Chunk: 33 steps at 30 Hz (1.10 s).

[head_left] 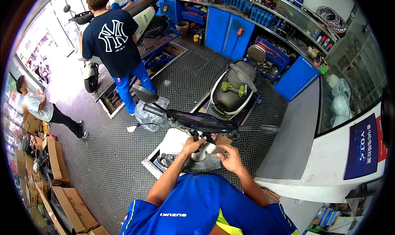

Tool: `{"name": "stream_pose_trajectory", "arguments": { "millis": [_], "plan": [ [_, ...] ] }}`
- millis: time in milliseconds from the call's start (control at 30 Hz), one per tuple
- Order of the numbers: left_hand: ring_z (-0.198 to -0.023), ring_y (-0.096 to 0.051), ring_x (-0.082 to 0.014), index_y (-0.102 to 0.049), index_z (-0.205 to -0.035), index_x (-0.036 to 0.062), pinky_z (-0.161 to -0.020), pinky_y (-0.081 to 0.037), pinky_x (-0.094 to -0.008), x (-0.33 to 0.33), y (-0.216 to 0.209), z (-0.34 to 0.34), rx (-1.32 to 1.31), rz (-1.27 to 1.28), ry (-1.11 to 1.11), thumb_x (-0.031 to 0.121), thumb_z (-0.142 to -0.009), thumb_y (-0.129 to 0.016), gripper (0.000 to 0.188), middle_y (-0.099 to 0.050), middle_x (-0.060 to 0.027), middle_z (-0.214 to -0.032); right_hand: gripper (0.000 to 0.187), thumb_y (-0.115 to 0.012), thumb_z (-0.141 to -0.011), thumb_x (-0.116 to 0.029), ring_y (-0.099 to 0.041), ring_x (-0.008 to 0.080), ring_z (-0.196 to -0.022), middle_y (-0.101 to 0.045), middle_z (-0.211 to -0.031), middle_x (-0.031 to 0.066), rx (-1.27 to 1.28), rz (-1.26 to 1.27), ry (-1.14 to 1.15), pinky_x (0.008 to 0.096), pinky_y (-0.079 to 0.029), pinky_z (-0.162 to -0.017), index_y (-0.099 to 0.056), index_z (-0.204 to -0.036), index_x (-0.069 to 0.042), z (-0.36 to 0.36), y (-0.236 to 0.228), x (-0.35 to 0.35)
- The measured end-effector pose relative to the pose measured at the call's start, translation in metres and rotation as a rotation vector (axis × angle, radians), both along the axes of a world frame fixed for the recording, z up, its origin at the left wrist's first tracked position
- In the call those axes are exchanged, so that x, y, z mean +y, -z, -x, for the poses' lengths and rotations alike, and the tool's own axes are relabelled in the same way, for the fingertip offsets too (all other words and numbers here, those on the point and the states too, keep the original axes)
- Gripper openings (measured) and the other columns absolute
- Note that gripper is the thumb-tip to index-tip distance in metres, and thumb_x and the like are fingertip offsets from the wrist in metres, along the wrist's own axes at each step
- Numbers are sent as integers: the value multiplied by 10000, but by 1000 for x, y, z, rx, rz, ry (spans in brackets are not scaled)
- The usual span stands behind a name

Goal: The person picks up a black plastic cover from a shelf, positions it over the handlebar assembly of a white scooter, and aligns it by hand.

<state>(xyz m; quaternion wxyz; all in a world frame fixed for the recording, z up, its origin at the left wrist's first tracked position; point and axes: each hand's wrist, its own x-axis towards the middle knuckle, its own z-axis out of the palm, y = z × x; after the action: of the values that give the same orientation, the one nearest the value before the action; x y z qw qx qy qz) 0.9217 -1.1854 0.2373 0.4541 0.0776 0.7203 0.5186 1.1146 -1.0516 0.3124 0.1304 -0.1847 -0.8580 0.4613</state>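
Item: scooter (pixel 224 111), dark, parked on a low lift in the middle of the workshop floor, seat carrying a green power tool (pixel 233 89). Handlebar (pixel 193 122) was turned crosswise, mirrors at both ends. Left hand (pixel 192 146) was seen at the front panel below the handlebar, fingers curled against a pale part (pixel 200 153); a firm grip could not be told. Right hand (pixel 231 159) was held just beside it, fingers loosely bent, nothing clearly grasped. Cardboard boxes (pixel 55 165) were stacked at left.
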Motion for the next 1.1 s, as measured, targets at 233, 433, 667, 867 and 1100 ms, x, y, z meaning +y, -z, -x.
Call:
{"name": "stream_pose_trajectory", "arguments": {
  "millis": [233, 433, 667, 867, 1100],
  "plan": [
    [-741, -696, -214, -751, -897, -50, -722, -541, -362, 13, 66, 2, 351, 96, -38, 233, -811, -820, 304, -758, -126, -822, 450, -866, -832, -121, -643, 285, -1209, -683, -1233, 138, -67, 112, 124, 391, -537, -1000, -694, -1229, 1, -57, 23, 41],
    [-580, -638, -193, -696, -814, -86, -538, -519, -346, 12, 40, 3, 215, 48, -1, 64, -858, -741, 162, -691, -118, -716, 431, -864, -886, -193, -617, 228, -1245, -668, -1292, 84, -173, 663, -21, 400, -532, -1035, -691, -1250, -39, -85, 79, 29],
    [-610, -639, -183, -711, -835, -77, -559, -511, -326, 2, 38, 11, 166, -93, -45, 20, -865, -722, 102, -698, -108, -735, 231, -795, -942, -126, -737, 240, -908, -719, -1049, 114, 66, 1182, 93, 384, -615, -869, -692, -1103, 3, -76, 125, 1],
    [-615, -642, -186, -718, -861, -95, -575, -518, -339, 3, 13, 17, 159, -146, -7, 0, -887, -707, 99, -721, -127, -772, 212, -746, -975, -127, -729, 297, -990, -701, -1117, 121, 274, 1481, 93, 558, -593, -942, -666, -1132, -8, -74, 104, 28],
    [-805, -689, -192, -692, -1071, -132, -737, -547, -331, -5, -39, 10, 257, -156, 93, 20, -974, -632, 189, -750, -152, -923, 213, -733, -991, -176, -747, 324, -931, -720, -1086, 120, 313, 1488, 118, 639, -544, -1003, -664, -1126, -25, -66, 123, 37]
  ]
}}
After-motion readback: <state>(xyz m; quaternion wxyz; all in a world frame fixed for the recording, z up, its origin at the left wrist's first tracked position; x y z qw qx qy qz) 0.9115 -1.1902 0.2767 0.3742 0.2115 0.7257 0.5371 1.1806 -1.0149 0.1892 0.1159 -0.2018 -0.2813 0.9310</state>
